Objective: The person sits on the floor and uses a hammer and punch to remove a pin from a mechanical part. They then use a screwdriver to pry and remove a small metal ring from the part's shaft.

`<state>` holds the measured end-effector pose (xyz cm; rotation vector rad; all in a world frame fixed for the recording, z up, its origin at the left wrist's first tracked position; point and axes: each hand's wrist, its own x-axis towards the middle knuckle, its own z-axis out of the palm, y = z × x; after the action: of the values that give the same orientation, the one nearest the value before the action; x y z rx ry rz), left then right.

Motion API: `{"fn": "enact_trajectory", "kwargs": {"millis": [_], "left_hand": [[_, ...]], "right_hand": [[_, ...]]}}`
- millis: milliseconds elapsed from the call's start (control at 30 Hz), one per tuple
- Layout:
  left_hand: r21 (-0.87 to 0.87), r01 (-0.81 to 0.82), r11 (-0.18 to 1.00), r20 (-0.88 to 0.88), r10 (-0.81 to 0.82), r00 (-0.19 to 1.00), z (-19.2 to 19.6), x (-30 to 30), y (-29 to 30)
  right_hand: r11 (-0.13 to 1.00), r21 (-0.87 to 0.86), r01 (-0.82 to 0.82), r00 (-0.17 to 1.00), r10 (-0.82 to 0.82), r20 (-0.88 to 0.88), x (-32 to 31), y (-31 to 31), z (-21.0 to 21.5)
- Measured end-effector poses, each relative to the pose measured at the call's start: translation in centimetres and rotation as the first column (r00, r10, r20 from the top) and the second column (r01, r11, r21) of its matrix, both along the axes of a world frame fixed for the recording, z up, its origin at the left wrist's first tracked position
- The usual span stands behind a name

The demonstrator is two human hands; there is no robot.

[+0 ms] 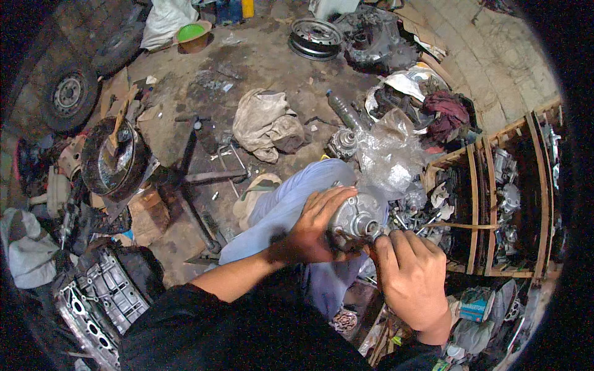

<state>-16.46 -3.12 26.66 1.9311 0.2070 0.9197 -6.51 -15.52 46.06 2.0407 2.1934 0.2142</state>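
A round grey metal machine part, with a stubby hub and shaft end on its front, is held above my knee. It looks like an alternator or compressor, but I cannot tell which. My left hand wraps round its left side, thumb underneath and fingers over the top. My right hand is closed at the part's lower right edge, beside the hub. Its fingertips press together there, and whatever they hold is hidden. Beneath the hands is a leg in blue trousers.
A crumpled cloth lies ahead on the floor, left of a similar metal part and bubble wrap. Wooden racks with metal parts stand right. A metal stand, black basin and engine block are left.
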Motion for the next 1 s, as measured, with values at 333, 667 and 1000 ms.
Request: {"fn": "enact_trajectory", "kwargs": {"millis": [333,667,1000], "left_hand": [[0.009,0.023,1.0,-0.016,-0.023,1.0,-0.2,-0.3,0.0],[0.041,0.018,0.999,-0.017,-0.017,1.0,-1.0,-0.3,-0.2],[0.07,0.056,0.996,0.027,-0.058,0.998,-3.3,0.3,0.4]], "right_hand": [[0.996,-0.089,-0.007,0.996,0.0,-0.084,0.6,0.4,0.3],[0.999,-0.031,-0.035,0.985,0.029,-0.172,-0.2,-0.2,-1.2],[0.971,0.147,0.19,0.76,-0.051,-0.648,0.5,-2.3,-2.5]]}}
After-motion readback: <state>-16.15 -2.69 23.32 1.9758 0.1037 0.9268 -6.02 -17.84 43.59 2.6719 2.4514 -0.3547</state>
